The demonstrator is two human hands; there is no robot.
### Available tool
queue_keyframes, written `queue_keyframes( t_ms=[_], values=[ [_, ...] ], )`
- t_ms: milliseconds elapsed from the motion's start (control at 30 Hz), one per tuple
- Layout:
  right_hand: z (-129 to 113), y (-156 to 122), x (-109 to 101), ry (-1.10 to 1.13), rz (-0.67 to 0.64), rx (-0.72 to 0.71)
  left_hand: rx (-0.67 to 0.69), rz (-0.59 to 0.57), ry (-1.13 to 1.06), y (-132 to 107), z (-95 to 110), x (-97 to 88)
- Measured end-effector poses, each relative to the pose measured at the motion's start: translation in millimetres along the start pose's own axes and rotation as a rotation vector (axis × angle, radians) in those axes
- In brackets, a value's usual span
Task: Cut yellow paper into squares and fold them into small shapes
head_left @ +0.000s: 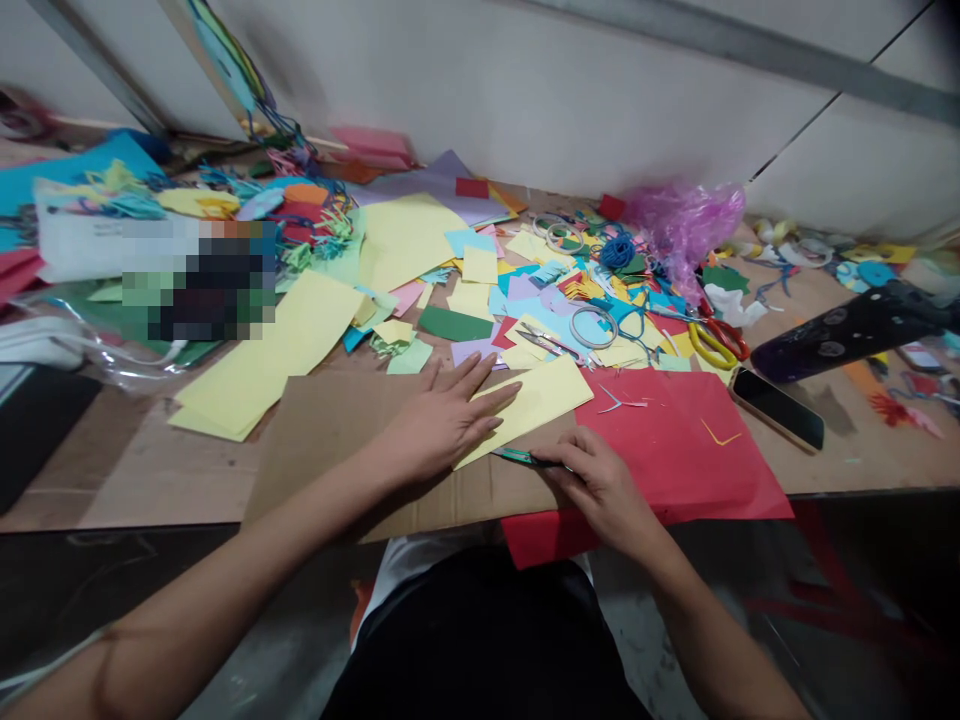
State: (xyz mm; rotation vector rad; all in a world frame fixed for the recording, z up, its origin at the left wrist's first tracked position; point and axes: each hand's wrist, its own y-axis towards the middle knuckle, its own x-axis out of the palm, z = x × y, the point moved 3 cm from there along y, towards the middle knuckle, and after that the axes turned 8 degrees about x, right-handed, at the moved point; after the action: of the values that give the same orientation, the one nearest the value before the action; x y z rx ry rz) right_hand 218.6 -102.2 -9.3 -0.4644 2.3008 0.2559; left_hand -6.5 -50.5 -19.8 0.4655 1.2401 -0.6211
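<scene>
My left hand (442,425) lies flat with fingers spread, pressing a folded-looking strip of yellow paper (551,400) against a brown cardboard sheet (322,440). My right hand (596,475) is closed around a slim green and black craft knife (517,456). Its pointed end lies just below the paper's near edge, over the cardboard; whether it touches the paper I cannot tell. Under my right wrist spreads a sheet of red paper (682,440), with thin paper slivers on it.
Coloured paper scraps (517,290) cover the back of the table. Scissors (547,342), a tape roll (594,327) and a pink plastic bag (690,230) lie among them. At right are a phone (776,408) and a dark bottle (847,330). Larger yellow sheets (270,350) lie left.
</scene>
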Motion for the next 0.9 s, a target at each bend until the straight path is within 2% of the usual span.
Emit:
queue_keyframes(
  t_ms=[167,400,700,900],
  values=[
    [-0.5,0.1,-0.6,0.004,-0.004,0.002,-0.032,0.031,0.061,-12.3,-6.7,5.1],
    [-6.9,-1.8,4.7,0.035,-0.048,0.022,-0.059,0.048,0.077,-10.6,-2.1,8.0],
    [-21.3,-2.5,18.2,0.052,-0.066,-0.041,-0.077,0.023,0.069,-10.2,-1.2,7.3],
    [-27.8,-2.7,21.2,0.048,-0.106,-0.040,-0.064,0.061,0.080,-10.4,-3.1,11.4]
  ],
)
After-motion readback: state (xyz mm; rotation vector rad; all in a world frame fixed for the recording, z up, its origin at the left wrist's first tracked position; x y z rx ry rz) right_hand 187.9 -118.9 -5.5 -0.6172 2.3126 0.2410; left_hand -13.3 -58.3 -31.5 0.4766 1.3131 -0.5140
